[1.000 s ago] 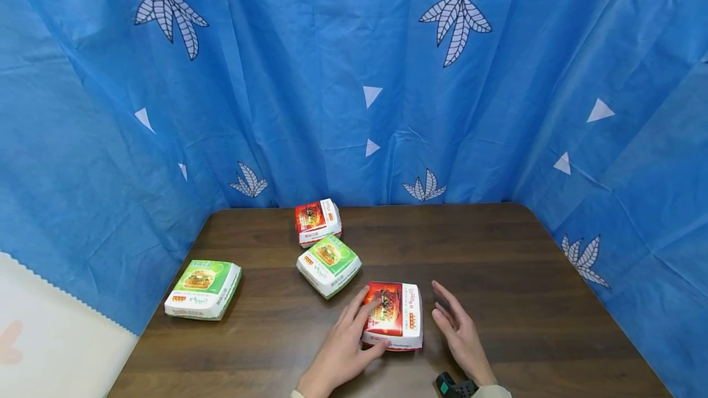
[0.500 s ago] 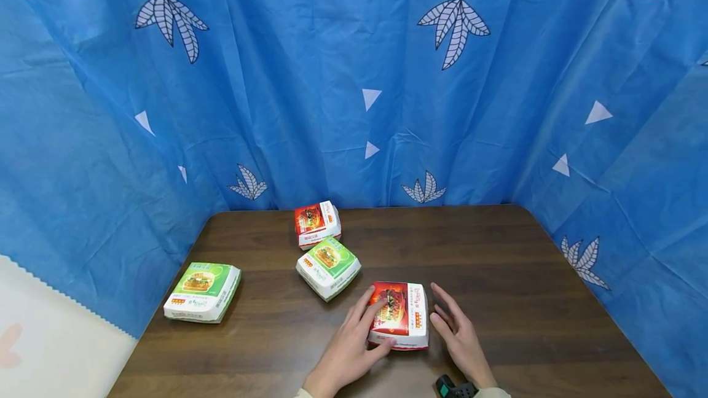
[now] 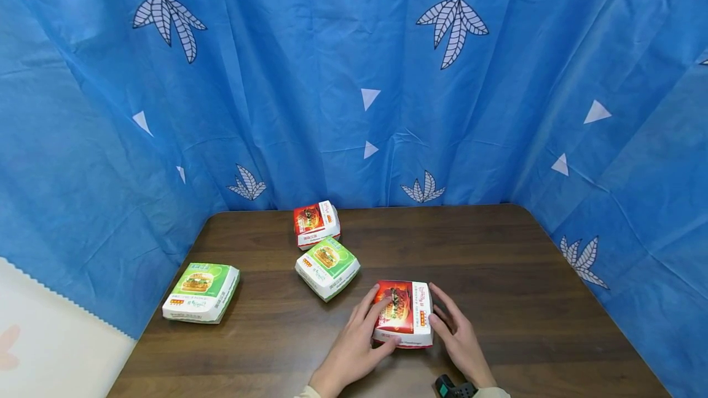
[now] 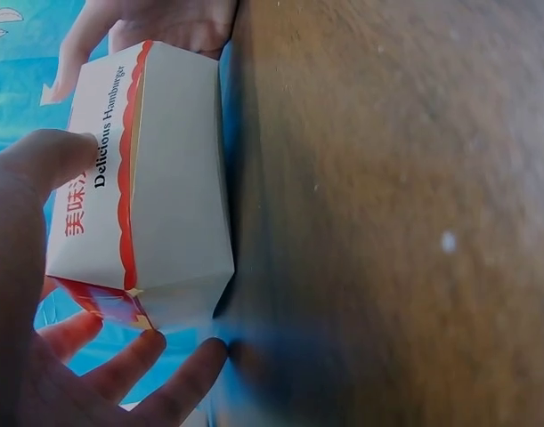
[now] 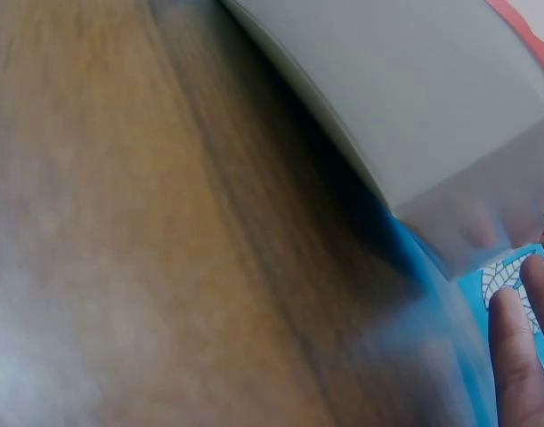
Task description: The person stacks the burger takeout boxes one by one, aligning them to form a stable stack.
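Note:
A red-and-white hamburger box (image 3: 402,315) sits on the wooden table near its front, picture side up. My left hand (image 3: 356,339) holds it at the left, thumb (image 4: 53,160) against the lettered front face and the other fingers around the left side. At the box's right side is my right hand (image 3: 459,339), its fingers extended along that side; the thumb tip is close to the box, and I cannot tell whether it touches. In the right wrist view the box's pale lower side (image 5: 414,98) fills the top, with fingers (image 5: 516,356) at the right edge.
Behind, a green hamburger box (image 3: 327,269) stands in front of another red hamburger box (image 3: 317,224). A second green box (image 3: 201,293) lies near the table's left edge. A blue curtain (image 3: 354,78) surrounds the table (image 3: 498,263) at the back and sides.
The red box in front has slid a little to the right together with my left hand, closing the gap to my right hand. The right hand has hardly moved; the other boxes stay put.

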The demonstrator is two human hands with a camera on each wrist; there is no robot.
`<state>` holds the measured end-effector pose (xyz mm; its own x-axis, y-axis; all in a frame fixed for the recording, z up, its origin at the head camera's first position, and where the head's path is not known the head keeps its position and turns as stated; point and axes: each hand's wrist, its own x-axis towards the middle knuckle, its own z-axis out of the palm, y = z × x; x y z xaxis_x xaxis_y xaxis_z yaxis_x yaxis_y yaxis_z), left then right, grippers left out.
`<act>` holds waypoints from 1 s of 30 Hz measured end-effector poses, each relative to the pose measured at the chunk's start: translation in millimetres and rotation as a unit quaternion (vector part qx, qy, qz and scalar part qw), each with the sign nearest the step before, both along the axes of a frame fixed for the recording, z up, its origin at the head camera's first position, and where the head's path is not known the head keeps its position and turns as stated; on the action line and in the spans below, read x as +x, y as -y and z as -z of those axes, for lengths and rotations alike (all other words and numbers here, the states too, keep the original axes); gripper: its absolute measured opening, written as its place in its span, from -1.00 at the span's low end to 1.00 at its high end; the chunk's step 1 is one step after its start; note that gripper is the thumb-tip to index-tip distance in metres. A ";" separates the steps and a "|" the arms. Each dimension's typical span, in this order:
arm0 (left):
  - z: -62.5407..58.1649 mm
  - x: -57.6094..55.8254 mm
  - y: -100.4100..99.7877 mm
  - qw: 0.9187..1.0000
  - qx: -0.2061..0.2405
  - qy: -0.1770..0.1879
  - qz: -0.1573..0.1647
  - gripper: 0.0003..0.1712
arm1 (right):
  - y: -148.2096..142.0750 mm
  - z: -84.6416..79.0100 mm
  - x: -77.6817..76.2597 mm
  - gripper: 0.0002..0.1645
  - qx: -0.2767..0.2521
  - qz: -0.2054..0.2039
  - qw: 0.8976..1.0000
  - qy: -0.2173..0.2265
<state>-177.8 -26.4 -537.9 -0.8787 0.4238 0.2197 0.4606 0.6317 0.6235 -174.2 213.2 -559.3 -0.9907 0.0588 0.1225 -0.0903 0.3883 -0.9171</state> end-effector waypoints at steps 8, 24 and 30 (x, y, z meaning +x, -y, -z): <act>1.6 -1.8 -3.8 1.000 0.012 0.002 -0.001 -0.16 | -0.9 -0.6 -0.8 -0.29 0.003 -0.009 1.000 0.001; 5.1 -5.9 -7.8 1.000 0.021 0.011 0.001 -0.16 | -1.7 1.3 -1.2 0.07 0.047 -0.021 0.999 0.018; 7.0 -5.1 -6.1 0.999 0.032 0.011 0.008 -0.18 | -2.3 4.5 -2.4 0.20 0.072 -0.022 0.997 0.016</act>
<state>-182.9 -20.3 -544.8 -0.8770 0.4230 0.2280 0.4561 0.5831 0.6723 -176.5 215.5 -563.9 -0.9954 0.0000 0.0958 -0.0822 0.5128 -0.8546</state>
